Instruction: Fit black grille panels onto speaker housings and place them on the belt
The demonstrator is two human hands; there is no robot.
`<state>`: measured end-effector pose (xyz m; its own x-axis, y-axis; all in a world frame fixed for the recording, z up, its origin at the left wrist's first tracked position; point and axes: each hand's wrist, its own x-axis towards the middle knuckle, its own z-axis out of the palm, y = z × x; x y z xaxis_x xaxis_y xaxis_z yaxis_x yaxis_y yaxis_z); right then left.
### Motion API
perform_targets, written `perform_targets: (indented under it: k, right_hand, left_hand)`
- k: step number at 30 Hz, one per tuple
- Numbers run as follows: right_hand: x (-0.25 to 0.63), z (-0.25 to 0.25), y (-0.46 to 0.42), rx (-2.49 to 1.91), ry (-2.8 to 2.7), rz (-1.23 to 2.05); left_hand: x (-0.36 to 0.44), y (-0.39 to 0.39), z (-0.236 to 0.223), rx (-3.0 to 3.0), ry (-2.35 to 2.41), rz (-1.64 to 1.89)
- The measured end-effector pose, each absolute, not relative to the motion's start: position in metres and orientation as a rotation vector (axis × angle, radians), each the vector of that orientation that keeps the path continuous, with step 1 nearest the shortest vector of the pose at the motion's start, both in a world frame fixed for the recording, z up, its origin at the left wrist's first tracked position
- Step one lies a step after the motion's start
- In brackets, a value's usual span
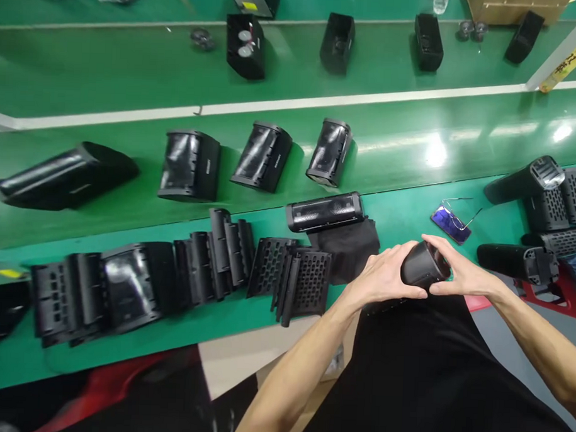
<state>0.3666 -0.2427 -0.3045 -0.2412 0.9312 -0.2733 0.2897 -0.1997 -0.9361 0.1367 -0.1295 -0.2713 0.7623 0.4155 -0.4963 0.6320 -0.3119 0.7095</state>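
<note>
Close against my body, a black speaker housing (422, 266) with a rounded end is held between both hands. My left hand (379, 274) wraps its left side, with the thumb along the bottom. From the right, my right hand (464, 270) grips the other edge, its fingers over the top and the thumb below. Part of the housing is hidden by my fingers. Just left of my hands lies a dark cloth (353, 246) on the green table (396, 207), and behind it sits another speaker housing (324, 212) with a shiny front.
Black grille panels (311, 283) and curved covers (201, 263) stand in a row to the left. Beyond them, several housings (262, 157) rest on the green conveyor. A phone (451, 225) with glasses lies ahead of my right hand. More black housings (522, 262) are at the right.
</note>
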Motion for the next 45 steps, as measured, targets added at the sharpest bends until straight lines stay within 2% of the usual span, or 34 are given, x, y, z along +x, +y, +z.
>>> perform_targets:
  k: [8,16,19,22,27,40,45]
  right_hand:
    - [0.351,-0.321,-0.282,-1.585,-1.226,1.401]
    - [0.36,-0.336,-0.295,-1.539,-1.079,1.491]
    - [0.366,-0.332,-0.301,-1.488,-0.951,1.564]
    - [0.368,-0.331,-0.309,-1.441,-0.784,1.583]
    - [0.371,-0.33,-0.318,-1.387,-0.641,1.697]
    - [0.378,-0.331,-0.325,-1.455,-0.817,1.737]
    - [0.375,-0.335,-0.327,-1.551,-0.836,1.606]
  left_hand:
    - [0.144,-0.134,-0.279,1.997,0.627,-0.398]
    - [0.158,-0.125,-0.29,2.003,0.563,-0.457]
    - [0.123,-0.119,-0.303,1.852,0.723,-0.366]
    - [0.08,-0.127,-0.326,1.544,0.91,-0.114]
    - [0.049,-0.167,-0.351,1.134,0.903,0.233]
    - [0.055,-0.184,-0.336,1.19,0.965,0.241]
    - [0.059,-0.186,-0.333,1.243,0.999,0.235]
